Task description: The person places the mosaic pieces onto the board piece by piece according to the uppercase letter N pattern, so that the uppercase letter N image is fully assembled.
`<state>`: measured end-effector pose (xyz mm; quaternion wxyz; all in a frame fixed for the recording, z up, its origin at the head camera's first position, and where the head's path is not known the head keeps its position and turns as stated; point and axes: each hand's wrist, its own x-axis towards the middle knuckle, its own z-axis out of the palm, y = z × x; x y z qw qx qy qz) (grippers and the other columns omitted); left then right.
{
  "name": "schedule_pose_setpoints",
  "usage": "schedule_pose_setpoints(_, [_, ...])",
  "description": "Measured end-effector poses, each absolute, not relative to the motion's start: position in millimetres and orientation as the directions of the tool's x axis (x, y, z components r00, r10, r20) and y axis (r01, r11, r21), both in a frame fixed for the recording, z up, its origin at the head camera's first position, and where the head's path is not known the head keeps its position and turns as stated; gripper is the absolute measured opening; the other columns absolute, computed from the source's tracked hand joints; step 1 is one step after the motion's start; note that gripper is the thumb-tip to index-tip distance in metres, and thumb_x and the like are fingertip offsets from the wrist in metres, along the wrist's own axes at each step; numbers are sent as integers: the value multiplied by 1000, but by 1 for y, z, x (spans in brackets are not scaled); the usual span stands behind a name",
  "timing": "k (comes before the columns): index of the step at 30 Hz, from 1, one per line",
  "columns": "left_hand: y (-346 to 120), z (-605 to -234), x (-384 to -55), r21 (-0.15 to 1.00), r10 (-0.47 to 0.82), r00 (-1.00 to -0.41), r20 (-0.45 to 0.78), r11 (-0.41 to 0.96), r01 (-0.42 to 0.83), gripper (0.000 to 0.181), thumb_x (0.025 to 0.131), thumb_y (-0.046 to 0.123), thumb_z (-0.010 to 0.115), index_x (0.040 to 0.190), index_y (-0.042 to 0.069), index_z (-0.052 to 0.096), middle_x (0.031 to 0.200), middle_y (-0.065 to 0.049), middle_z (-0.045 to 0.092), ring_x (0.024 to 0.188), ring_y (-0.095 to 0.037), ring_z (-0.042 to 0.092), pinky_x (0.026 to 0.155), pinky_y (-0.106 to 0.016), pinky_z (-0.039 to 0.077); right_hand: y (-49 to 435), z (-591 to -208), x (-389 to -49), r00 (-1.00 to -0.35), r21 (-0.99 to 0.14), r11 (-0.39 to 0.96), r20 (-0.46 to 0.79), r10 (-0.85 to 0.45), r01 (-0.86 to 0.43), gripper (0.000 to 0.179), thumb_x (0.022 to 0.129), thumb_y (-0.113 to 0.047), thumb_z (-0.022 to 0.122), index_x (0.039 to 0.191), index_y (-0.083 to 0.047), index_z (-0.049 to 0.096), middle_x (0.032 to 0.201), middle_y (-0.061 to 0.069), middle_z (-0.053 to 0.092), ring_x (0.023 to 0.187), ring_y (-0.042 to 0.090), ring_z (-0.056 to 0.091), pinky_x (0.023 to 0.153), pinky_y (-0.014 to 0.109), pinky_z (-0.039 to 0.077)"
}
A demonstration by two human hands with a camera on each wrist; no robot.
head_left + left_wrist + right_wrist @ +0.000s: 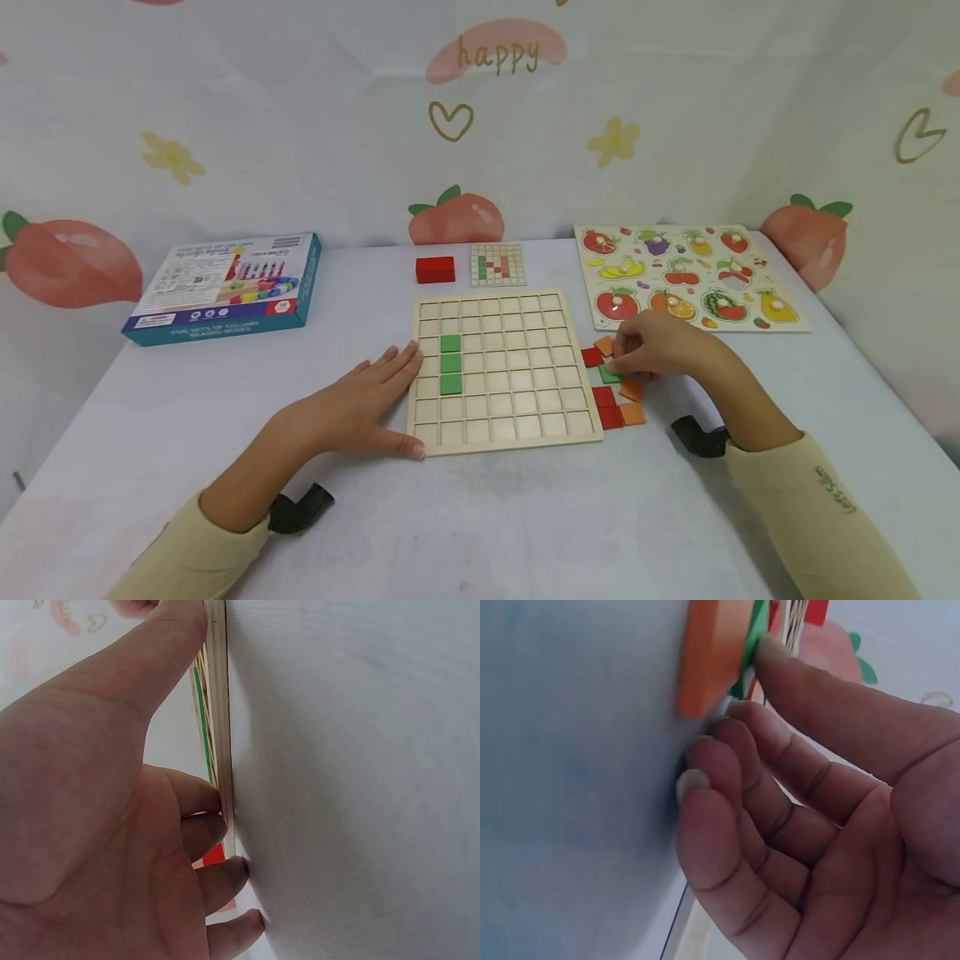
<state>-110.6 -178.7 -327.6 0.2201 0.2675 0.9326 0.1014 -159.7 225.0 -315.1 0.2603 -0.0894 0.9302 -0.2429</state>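
Note:
A wooden grid board [517, 360] lies flat on the table, with several green square tiles [451, 363] in a column near its left side. My left hand [348, 412] rests along the board's left edge, fingers extended and thumb at the near corner. In the left wrist view the fingertips touch the board's side [222, 735]. Right of the board, my right hand [660, 343] pinches a loose green tile [610, 376] among red tiles [604, 397] and orange tiles [632, 413]. The right wrist view shows the thumb on that green tile [754, 645], fingers curled beside it.
Behind the board are a red block [435, 269] and a small pattern card [498, 265]. A fruit puzzle board [693, 279] lies at the back right, close beyond my right hand. A boxed toy set [225, 287] sits at the back left, before a printed cloth backdrop [322, 108].

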Motion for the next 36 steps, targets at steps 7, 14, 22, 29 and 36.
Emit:
schedule_pose_setpoints(7, [-179, -328, -110, 308, 554, -757, -345, 829, 467, 123, 75, 73, 71, 161, 5, 15, 167, -11, 8, 152, -37, 7, 117, -59, 16, 235, -312, -161, -835, -533, 844, -436, -337, -62, 21, 88, -22, 79, 95, -7, 66, 82, 3, 60, 73, 20, 55, 65, 32, 50])
schedule_pose_setpoints(14, [-179, -328, -109, 309, 552, -760, -342, 830, 464, 123, 75, 72, 71, 161, 5, 15, 167, -11, 8, 152, -36, 8, 117, -58, 16, 234, -315, -162, -834, -539, 832, -393, -387, -133, 22, 84, -20, 82, 90, -8, 65, 79, 2, 56, 75, 20, 51, 64, 33, 43])
schedule_pose_setpoints(22, [-179, -328, -110, 296, 544, -764, -347, 836, 461, 124, 73, 75, 70, 161, 6, 14, 168, -11, 7, 152, -36, 7, 117, -60, 16, 235, -310, -162, -845, -594, 799, -380, -376, -89, 16, 87, -14, 78, 90, -7, 64, 80, 4, 61, 77, 22, 55, 68, 34, 46])
schedule_pose_setpoints(29, [-179, -328, -111, 294, 544, -763, -350, 837, 462, 124, 73, 75, 69, 161, 7, 14, 168, -10, 8, 152, -36, 7, 117, -60, 16, 232, -308, -159, -865, -673, 737, -326, -381, -71, 8, 90, -11, 74, 95, -5, 71, 84, 3, 68, 73, 20, 63, 70, 33, 53])
schedule_pose_setpoints(36, [-179, -329, -111, 301, 546, -761, -352, 835, 460, 124, 74, 75, 70, 161, 7, 14, 168, -11, 8, 152, -36, 7, 117, -60, 16, 220, -309, -158, -856, -738, 671, -305, -418, -65, 9, 89, -9, 75, 96, -2, 72, 84, 6, 68, 74, 22, 64, 71, 32, 57])
